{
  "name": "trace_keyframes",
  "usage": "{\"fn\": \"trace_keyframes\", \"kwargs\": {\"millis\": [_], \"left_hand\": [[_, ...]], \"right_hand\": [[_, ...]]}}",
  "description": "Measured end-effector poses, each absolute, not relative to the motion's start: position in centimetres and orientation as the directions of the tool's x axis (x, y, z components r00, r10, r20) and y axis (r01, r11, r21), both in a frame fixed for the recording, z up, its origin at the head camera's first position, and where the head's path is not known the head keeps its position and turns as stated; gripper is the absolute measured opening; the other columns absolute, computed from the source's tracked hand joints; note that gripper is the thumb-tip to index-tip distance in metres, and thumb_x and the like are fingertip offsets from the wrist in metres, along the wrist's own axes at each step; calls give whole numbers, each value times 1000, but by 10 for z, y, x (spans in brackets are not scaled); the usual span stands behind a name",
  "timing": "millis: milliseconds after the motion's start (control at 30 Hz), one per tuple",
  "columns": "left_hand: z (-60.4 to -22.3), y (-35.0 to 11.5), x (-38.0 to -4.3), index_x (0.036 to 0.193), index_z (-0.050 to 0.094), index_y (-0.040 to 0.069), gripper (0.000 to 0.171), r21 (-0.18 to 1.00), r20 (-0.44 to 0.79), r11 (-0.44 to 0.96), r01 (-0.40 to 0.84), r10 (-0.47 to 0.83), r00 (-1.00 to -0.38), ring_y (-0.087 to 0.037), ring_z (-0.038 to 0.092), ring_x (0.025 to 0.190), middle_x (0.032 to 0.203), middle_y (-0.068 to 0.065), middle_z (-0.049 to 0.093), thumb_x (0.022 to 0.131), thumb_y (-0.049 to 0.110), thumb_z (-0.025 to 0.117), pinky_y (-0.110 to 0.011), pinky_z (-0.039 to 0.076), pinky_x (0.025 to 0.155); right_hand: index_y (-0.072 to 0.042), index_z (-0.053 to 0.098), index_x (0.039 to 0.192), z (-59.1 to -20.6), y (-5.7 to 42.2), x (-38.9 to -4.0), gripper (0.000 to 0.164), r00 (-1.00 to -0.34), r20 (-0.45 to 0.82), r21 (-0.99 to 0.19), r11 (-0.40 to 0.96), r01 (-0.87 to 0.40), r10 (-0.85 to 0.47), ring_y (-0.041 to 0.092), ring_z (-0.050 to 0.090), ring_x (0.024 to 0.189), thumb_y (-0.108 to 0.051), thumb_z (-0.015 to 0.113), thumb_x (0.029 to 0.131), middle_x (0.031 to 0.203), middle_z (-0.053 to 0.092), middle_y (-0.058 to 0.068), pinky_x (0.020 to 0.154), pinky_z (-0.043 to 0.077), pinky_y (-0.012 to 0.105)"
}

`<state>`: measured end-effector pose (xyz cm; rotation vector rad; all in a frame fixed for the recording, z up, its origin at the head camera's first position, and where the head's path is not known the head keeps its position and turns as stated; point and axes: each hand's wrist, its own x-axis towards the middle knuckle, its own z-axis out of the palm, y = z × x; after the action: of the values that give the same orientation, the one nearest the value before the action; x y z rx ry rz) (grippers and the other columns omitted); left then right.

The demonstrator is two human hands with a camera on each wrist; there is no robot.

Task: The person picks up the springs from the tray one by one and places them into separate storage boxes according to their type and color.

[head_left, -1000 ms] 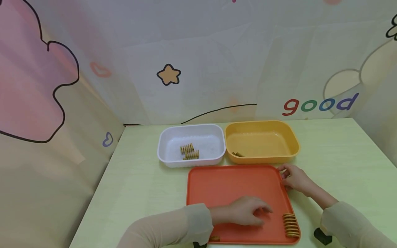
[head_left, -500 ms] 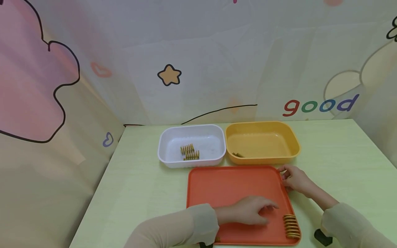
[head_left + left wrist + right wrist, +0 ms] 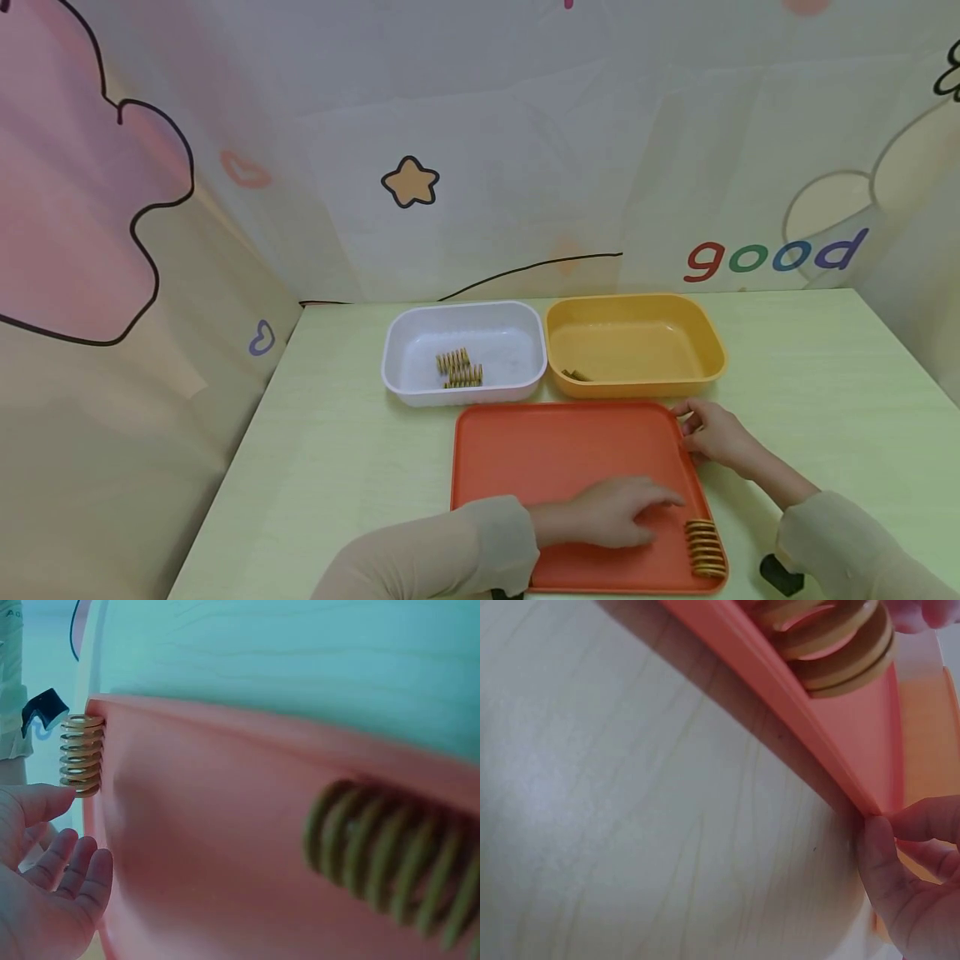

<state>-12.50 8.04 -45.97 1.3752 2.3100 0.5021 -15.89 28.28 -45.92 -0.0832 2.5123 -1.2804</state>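
An orange-red tray [image 3: 555, 442] lies on the pale green table. Over its right half my left hand [image 3: 611, 512] is held with loose, parted fingers and nothing in them. Its thumb is close to a large gold coil spring [image 3: 705, 548] at the tray's front right corner; whether they touch I cannot tell. My right hand [image 3: 716, 432] pinches the tray's right rim near the far corner, thumb and forefinger on the edge in the right wrist view. A second coil spring [image 3: 397, 862] shows in the left wrist view; my left sleeve hides it in the head view.
Behind the tray stand a white bin [image 3: 397, 392] with several coil springs [image 3: 459, 368] in it and a yellow bin [image 3: 637, 388] with small dark gold pieces [image 3: 575, 375] at its near left. A printed cloth backdrop [image 3: 525, 167] rises behind the table.
My left hand has moved to the right across the tray, nearer the large spring. Its sleeve now covers the small spring at the front edge. My right hand has stayed on the rim.
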Motion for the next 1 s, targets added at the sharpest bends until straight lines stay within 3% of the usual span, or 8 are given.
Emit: {"fn": "trace_keyframes", "kwargs": {"millis": [167,533,1000], "left_hand": [[-458,83,-126,125,48,24,47,467,-114,418,779,902,-416,5,43,109,118,14,52,80,17,61,-5,31,90],[-454,88,-125,127,47,22,49,438,-61,289,851,954,-293,6,38,118,127,12,48,80,10,58,-4,26,95],[-452,96,-120,131,42,27,51,392,-164,299,870,953,-254,7,33,120,135,16,40,84,13,55,-5,23,95]], "right_hand": [[12,43,108,-459,283,-159,37,-946,-261,-797,596,98,-194,18,51,58,10,51,72,80,49,15,50,50,29],[12,43,109,-456,282,-158,37,-945,-267,-780,618,96,-189,18,51,58,8,53,74,81,48,15,50,50,29],[12,43,109,-456,282,-158,38,-944,-269,-778,621,97,-190,17,51,58,8,54,73,81,49,14,51,50,29]]}}
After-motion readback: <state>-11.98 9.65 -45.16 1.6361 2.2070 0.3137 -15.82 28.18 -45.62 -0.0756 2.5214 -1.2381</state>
